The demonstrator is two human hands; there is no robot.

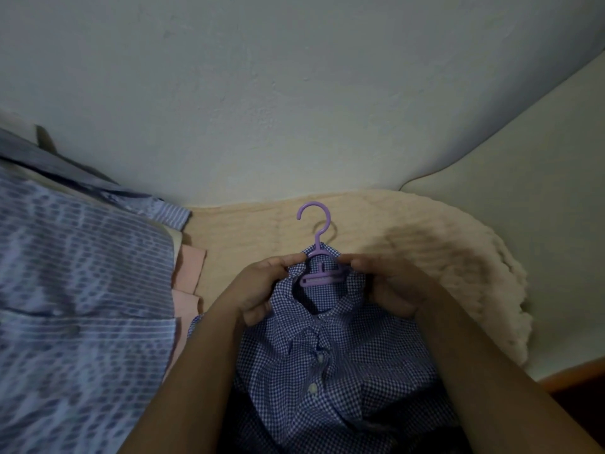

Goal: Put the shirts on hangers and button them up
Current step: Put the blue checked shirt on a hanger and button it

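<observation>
We look down on a blue-and-white checked shirt [330, 358] lying front-up on a cream blanket [435, 257], its collar toward twelve o'clock. A purple hanger [316, 253] sits inside the neck opening: its hook rises clear of the collar at twelve o'clock, while its crossbar shows within the open collar. The shoulders of the hanger are hidden by cloth.

The left hand [262, 290] grips the collar at nine o'clock of the hanger, thumb and fingers curled and pinching the fabric beside the hanger's neck. The right hand [389, 286] grips the collar at three o'clock in the same way, fingers curled around the cloth. The fingertips of both hands lie just beside the hanger's stem; we cannot tell whether they touch the plastic itself.

Below the collar, at six o'clock, the placket runs down with two white buttons [319, 357] visible; the top of the placket, near the collar, stands open.

At nine o'clock of the scene lies a pile of other shirts: a pale blue patterned shirt [82, 306] uppermost, with pink cloth [190, 273] showing at its edge. A pale wall [294, 93] fills the twelve o'clock half.
</observation>
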